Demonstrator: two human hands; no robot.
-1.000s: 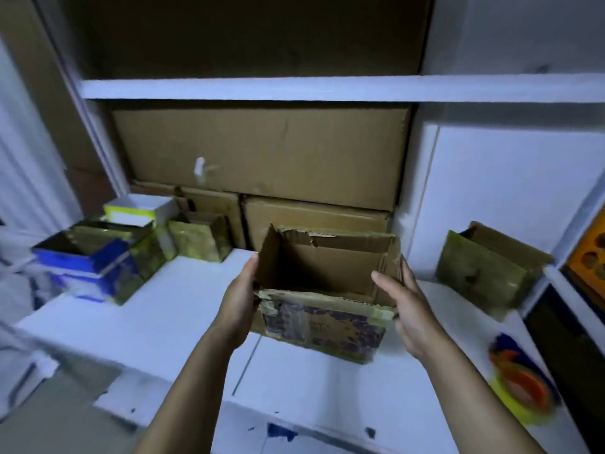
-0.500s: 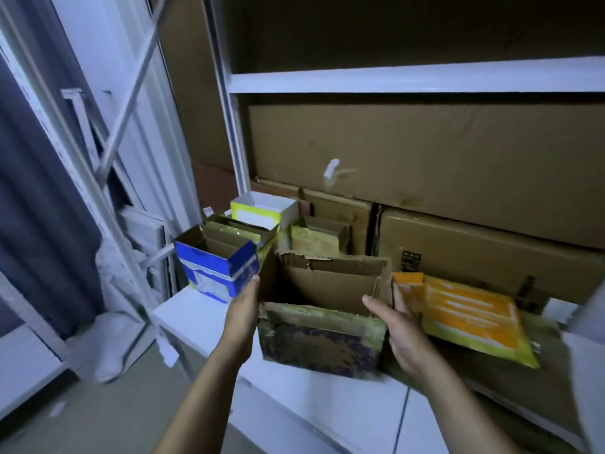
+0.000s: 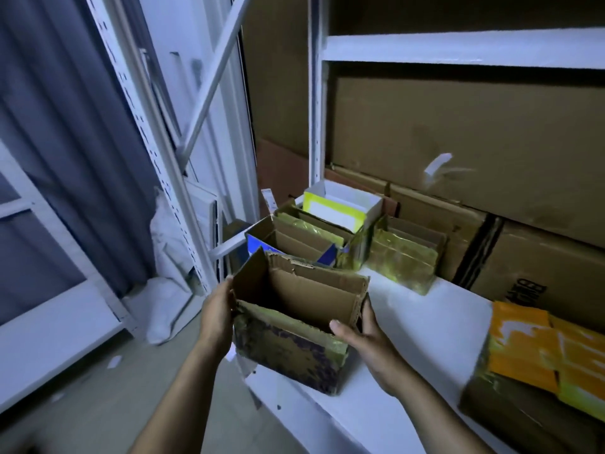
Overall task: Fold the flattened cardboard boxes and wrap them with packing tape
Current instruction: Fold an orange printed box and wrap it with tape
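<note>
I grip the taped box (image 3: 288,348) from both sides. My left hand (image 3: 214,317) clasps its left wall, and my right hand (image 3: 366,339) has the thumb on the front and the fingers behind. Over the last second I have carried it from mid-shelf to the shelf's (image 3: 425,322) front left corner. That suggests it is finished and joining the row beyond, the blue box (image 3: 258,249) and the yellow-taped box (image 3: 401,260). Orange flat packs (image 3: 520,345) wait on the right.

Bare forearms (image 3: 178,396), left grip (image 3: 216,317), right grip (image 3: 368,342)
</note>
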